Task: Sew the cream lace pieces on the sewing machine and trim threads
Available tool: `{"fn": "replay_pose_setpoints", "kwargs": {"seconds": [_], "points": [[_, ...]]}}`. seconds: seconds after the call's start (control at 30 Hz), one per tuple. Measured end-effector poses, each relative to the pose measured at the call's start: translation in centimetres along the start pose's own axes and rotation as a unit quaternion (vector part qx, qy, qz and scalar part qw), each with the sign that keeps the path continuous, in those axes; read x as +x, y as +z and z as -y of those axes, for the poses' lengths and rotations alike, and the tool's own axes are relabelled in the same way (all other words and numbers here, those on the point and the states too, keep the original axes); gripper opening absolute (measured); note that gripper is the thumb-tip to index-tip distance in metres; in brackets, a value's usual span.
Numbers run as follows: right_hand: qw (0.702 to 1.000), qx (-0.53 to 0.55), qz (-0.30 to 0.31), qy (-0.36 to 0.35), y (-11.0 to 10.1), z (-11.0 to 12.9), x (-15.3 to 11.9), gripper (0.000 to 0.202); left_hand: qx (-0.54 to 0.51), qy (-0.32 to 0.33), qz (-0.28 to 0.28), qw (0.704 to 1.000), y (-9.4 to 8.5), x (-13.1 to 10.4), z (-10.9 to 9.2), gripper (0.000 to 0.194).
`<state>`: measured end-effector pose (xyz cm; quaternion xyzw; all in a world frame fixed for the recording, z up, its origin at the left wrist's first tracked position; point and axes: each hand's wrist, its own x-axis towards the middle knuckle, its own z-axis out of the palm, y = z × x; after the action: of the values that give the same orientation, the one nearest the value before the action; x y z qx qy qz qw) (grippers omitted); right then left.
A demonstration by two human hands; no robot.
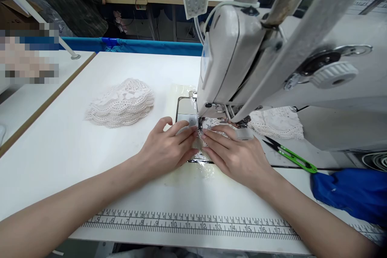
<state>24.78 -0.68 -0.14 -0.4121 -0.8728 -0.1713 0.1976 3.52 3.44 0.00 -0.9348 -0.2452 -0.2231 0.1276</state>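
Observation:
Under the head of a white sewing machine [223, 56], a small piece of white lace [213, 122] lies at the presser foot [200, 123], mostly covered by my fingers. My left hand [169, 145] comes in from the left, its fingertips closed at the lace's edge just beside the foot. From the other side, my right hand [238, 155] holds the lace down against the machine bed, fingers stretched toward the needle. The fingertips of both hands nearly meet. The needle itself is hard to make out.
A stack of lace pieces [122, 102] sits on the table to the left. More lace [276, 123] lies behind my right hand. Green thread snips [292, 155] and a blue cloth [350, 193] are at the right. A ruler strip [193, 223] runs along the front edge. Another person [72, 0] is beyond.

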Motion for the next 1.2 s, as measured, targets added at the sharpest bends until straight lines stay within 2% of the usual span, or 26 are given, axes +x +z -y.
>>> {"fn": "replay_pose_setpoints", "kwargs": {"seconds": [0.6,0.87,1.1,1.2], "points": [[0.999,0.002,0.020,0.042,0.6,-0.3,0.0,0.025,-0.011,-0.013,-0.001,1.000,0.6,0.4,0.9,0.023],[0.999,-0.014,0.029,0.028,0.9,-0.5,-0.2,0.028,-0.048,-0.047,0.049,0.997,0.5,0.5,0.8,0.027],[0.997,-0.047,0.017,0.051,0.4,-0.9,0.1,0.025,0.015,0.009,-0.033,0.999,0.7,0.3,0.3,0.020],[0.994,-0.068,0.049,0.064,0.6,-1.3,0.1,0.035,-0.039,0.026,-0.007,0.999,0.4,0.3,-0.4,0.026]]}}
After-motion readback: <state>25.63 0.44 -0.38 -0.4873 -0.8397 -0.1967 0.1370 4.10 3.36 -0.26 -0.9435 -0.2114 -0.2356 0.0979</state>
